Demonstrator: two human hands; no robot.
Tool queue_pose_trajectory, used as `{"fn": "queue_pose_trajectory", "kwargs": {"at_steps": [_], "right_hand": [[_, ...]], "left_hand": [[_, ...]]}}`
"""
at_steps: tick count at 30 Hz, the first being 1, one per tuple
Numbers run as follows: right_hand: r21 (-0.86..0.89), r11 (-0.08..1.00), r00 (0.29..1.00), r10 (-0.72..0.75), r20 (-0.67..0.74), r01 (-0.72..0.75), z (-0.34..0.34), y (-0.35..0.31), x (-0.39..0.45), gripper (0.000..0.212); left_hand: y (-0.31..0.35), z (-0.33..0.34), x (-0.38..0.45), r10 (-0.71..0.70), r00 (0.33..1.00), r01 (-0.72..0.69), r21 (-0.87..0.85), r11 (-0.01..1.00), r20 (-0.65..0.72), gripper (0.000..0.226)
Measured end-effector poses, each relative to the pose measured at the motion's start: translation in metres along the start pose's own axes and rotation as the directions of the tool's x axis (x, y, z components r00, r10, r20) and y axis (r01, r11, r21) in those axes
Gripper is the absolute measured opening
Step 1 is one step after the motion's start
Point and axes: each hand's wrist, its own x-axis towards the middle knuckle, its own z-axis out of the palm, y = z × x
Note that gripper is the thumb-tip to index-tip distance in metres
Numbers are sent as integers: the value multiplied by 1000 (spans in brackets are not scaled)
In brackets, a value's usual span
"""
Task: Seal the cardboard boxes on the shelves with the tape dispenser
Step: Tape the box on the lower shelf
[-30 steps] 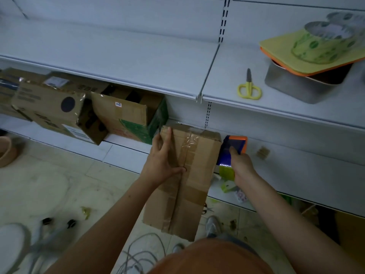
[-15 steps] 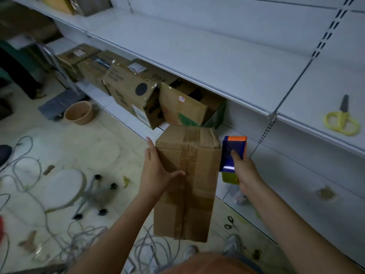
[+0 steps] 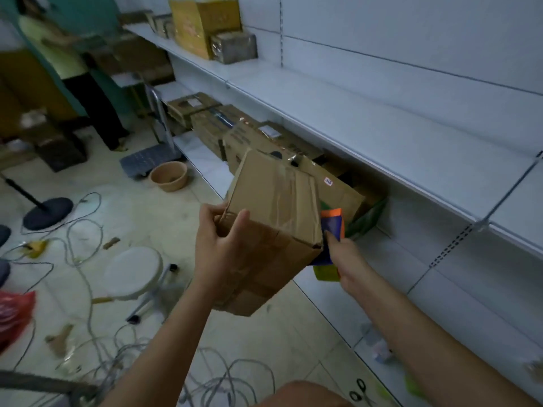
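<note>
Your left hand (image 3: pixel 219 245) grips the near left edge of the box (image 3: pixel 273 218), thumb curled over the top, fingers behind; the box is tilted in the air, off the shelf. Your right hand (image 3: pixel 342 258) is wrapped around the tape dispenser (image 3: pixel 332 227), which sits against the box's right edge. Just past both hands, more boxes (image 3: pixel 235 136) crowd the lower shelf (image 3: pixel 367 259). Bare shelf runs right of your right hand; cables (image 3: pixel 88 333) litter the floor left of your left.

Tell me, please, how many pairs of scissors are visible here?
1: a black-handled pair of scissors lies on the white bottom shelf, near the picture's lower edge. Others may be hidden outside the view.
</note>
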Motion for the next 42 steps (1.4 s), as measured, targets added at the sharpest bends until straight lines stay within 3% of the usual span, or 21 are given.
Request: {"fn": "queue_pose_trajectory", "kwargs": {"at_steps": [3, 5, 7, 10, 14, 18, 25, 28, 32, 36, 42], "right_hand": [[-49, 995, 995, -86, 48, 89, 39, -27, -9, 25], [-76, 992, 994, -97, 57, 101, 60, -45, -13, 50], [-101, 986, 990, -125, 63, 131, 75, -63, -15, 60], [-62, 967, 969, -247, 31, 248, 91, -99, -25, 37], [-28, 892, 884, -451, -125, 451, 93, -152, -30, 30], [-93, 794, 745, -598, -295, 600, 74, -201, -18, 35], [46, 740, 672, -581, -459, 671, 45, -285, 90, 34], [101, 716, 659, -566, -495, 691, 42, -306, 156, 31], [35, 784, 698, -531, -480, 620, 45, -325, 241, 30], [-75, 845, 739, -503, -448, 530, 54, -339, 305, 38], [-83, 851, 750, -500, -433, 519, 87, -350, 352, 49]], "left_hand": [[11, -29, 17, 42, 991, -49, -51, 997, -127, 43], [22, -48, 27, 119, 977, -127, -34, 991, -178, 36], [36, -65, 37, 228, 952, -239, -30, 971, -204, 28], [52, -86, 54, 324, 920, -340, -37, 940, -222, 42], [64, -95, 77, 377, 913, -397, -131, 908, -156, 62], [81, -78, 113, 493, 865, -502, -190, 843, -96, 66], [102, -9, 228, 642, 761, -567, -389, 726, 89, 56], [81, 33, 283, 615, 776, -530, -386, 755, 140, 61], [36, 79, 359, 553, 821, -499, -293, 816, 143, 65], [-1, 100, 407, 362, 906, -316, -218, 923, 220, 60], [-19, 101, 468, 297, 911, -282, -93, 955, 287, 93]]}}
